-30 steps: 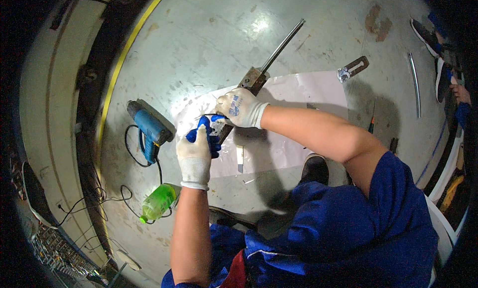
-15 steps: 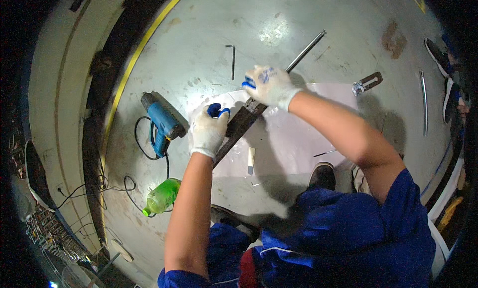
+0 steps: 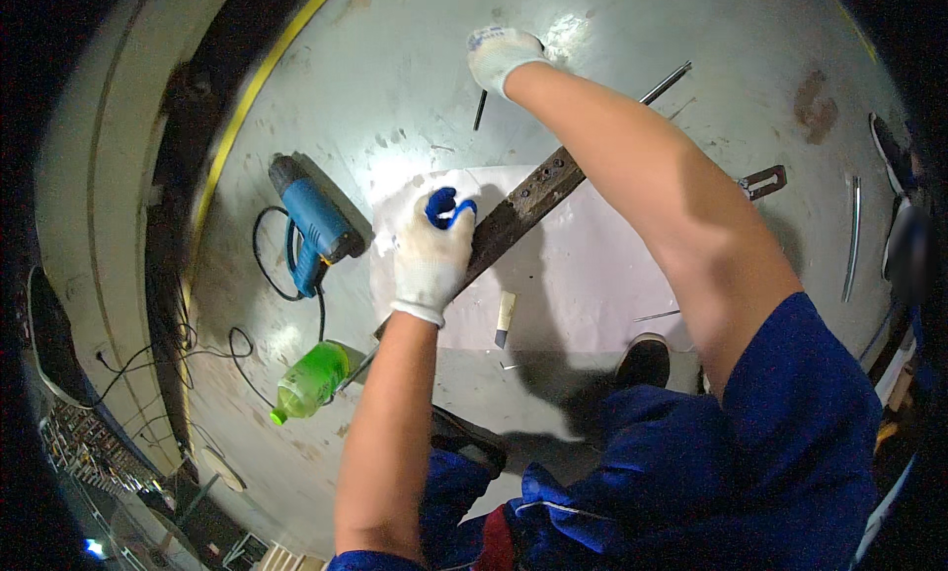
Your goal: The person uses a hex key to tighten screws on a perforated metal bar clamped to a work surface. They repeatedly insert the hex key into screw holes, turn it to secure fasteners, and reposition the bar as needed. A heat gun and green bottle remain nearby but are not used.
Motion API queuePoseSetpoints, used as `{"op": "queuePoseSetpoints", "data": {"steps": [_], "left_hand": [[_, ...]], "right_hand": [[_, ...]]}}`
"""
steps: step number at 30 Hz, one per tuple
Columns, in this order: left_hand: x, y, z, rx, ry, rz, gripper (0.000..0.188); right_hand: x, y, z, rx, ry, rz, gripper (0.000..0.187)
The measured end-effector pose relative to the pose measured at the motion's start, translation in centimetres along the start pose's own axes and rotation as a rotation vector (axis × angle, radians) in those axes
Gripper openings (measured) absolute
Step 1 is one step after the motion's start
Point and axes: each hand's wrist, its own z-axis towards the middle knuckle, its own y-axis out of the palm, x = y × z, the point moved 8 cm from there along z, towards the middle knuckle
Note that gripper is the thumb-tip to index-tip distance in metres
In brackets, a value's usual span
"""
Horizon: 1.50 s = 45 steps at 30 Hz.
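Clenched, the left hand (image 3: 432, 258) grips a blue-handled tool (image 3: 446, 207) on the dark, pitted bar (image 3: 523, 203).

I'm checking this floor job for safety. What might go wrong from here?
The right hand reaches far toward the thin dark rod, so the crouched person may overbalance. The blue power tool's black cord loops on the floor, a snag hazard. The green plastic bottle lying beside the left forearm may roll.

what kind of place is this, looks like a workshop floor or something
Probably a workshop or factory floor. The person crouches on a bare grey floor edged by a yellow line, with a blue corded power tool lying beside a dark drilled metal bar set on a white sheet.
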Motion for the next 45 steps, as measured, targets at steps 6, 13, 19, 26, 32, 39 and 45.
{"op": "queuePoseSetpoints", "data": {"steps": [6,13,19,26,32,39,45], "left_hand": [[-2.2,1.3,5.9,-0.072,0.04,0.278,0.05],[-1.2,0.1,7.1,0.099,0.179,0.137,0.055],[0.4,-0.8,3.0,-0.027,0.279,0.113,0.027],[0.3,-0.3,-0.6,-0.097,0.412,0.29,0.024],[0.1,1.0,-2.9,0.044,0.522,0.279,0.024],[-1.3,1.3,-3.1,0.138,0.39,0.126,0.027],[-4.1,1.9,-4.1,0.154,0.256,-0.035,0.032]], "right_hand": [[-3.4,1.2,-0.2,-0.068,-0.056,-0.094,0.031],[-3.9,-1.5,-4.0,0.146,-0.213,0.423,0.026],[-8.2,-5.2,-12.5,-0.005,-0.46,0.643,0.036],[-9.5,-6.4,-16.4,0.023,-0.642,0.592,0.031],[-10.3,-6.2,-18.8,0.077,-0.761,0.501,0.031],[-10.0,-5.3,-19.6,0.105,-0.785,0.395,0.031],[-8.9,-5.2,-19.3,0.187,-0.825,0.421,0.03]]}}
